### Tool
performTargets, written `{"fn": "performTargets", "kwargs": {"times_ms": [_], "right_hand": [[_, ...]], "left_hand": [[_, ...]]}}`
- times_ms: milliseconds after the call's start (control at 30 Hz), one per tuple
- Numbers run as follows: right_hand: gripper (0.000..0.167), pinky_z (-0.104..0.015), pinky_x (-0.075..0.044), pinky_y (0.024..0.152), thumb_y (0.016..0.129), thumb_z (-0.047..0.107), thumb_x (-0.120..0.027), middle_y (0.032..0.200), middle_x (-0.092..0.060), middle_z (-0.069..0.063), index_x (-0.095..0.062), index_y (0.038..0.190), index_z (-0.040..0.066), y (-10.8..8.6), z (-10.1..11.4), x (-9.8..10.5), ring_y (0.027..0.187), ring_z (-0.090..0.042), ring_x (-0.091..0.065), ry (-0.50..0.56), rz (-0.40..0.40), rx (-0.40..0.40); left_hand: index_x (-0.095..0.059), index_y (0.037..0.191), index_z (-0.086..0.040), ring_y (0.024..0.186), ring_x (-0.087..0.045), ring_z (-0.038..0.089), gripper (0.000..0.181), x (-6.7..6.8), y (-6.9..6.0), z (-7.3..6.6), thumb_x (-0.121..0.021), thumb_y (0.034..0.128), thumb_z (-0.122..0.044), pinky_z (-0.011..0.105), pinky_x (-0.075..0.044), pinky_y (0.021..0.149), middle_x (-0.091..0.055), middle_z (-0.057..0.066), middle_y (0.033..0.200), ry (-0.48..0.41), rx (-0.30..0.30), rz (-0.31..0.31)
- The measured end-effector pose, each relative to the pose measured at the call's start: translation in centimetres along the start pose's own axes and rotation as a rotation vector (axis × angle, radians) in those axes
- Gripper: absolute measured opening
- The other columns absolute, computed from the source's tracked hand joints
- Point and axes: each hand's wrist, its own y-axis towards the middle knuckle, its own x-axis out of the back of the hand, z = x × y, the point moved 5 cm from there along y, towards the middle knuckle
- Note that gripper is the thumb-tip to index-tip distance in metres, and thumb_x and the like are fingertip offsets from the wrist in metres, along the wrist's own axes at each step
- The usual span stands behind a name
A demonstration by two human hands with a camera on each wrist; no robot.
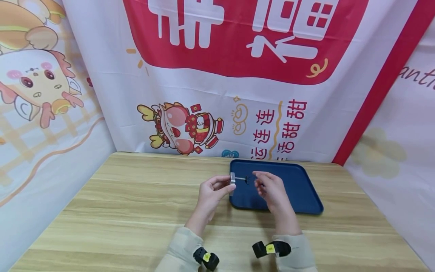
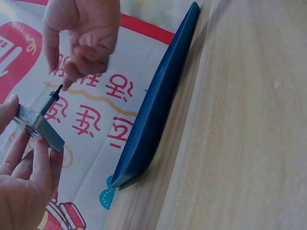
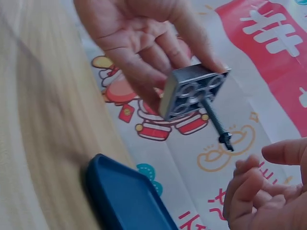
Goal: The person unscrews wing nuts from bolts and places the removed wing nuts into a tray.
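Note:
My left hand [image 1: 214, 190] holds a square metal block [image 3: 194, 91] by its edges, thumb on one side and fingers on the other. Hollow rings show on the block's face in the right wrist view. From its middle sticks out a threaded rod [image 3: 214, 116], pointing toward my right hand [image 1: 270, 187]. Near the rod's tip sits a small dark piece, like a wing nut [image 3: 225, 139]. Loosely bent, the fingers of my right hand hover just off that tip, with the thumb apart; nothing is seen in them.
Beneath and behind the hands, a dark blue tray [image 1: 307, 196] lies on the wooden table [image 1: 136, 211]. A printed cloth [image 1: 190, 85] hangs along the table's back edge, and another patterned cloth [image 1: 37, 143] hangs at the left.

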Motion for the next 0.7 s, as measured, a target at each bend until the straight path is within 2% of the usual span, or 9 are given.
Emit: {"fn": "performTargets", "kwargs": {"times_ms": [100, 267, 700], "right_hand": [[0.037, -0.016, -0.043, 0.056, 0.105, 0.024, -0.049, 0.074, -0.058, 0.002, -0.057, 0.132, 0.0, -0.1, 0.0, -0.1, 0.065, -0.01, -0.047, 0.008, 0.055, -0.003], [0.04, -0.015, -0.042, 0.054, 0.105, 0.024, -0.048, 0.069, -0.061, 0.002, -0.054, 0.136, -0.001, -0.2, -0.3, -0.7, 0.061, -0.009, -0.047, 0.026, 0.125, -0.015], [0.038, -0.015, -0.052, 0.063, 0.106, 0.019, -0.046, 0.077, -0.067, 0.0, -0.055, 0.133, -0.007, 0.0, -0.8, -1.5, 0.067, -0.008, -0.056, 0.077, 0.124, -0.012]], "left_hand": [[-0.068, 0.119, -0.003, 0.107, -0.068, 0.016, 0.039, 0.0, 0.0, 0.0, -0.081, 0.0834, -0.015, 0.029, -0.058, 0.092, -0.072, 0.012, 0.12, 0.0, 0.0, 0.001], [-0.068, 0.119, -0.004, 0.108, -0.068, 0.016, 0.039, 0.0, 0.0, 0.0, -0.081, 0.0835, -0.015, 0.03, -0.058, 0.093, -0.072, 0.012, 0.12, 0.004, -0.002, 0.0], [-0.068, 0.119, -0.004, 0.108, -0.069, 0.016, 0.039, 0.0, -0.2, -0.2, -0.08, 0.0838, -0.016, 0.029, -0.058, 0.093, -0.073, 0.012, 0.119, 0.011, -0.009, 0.007]]}}
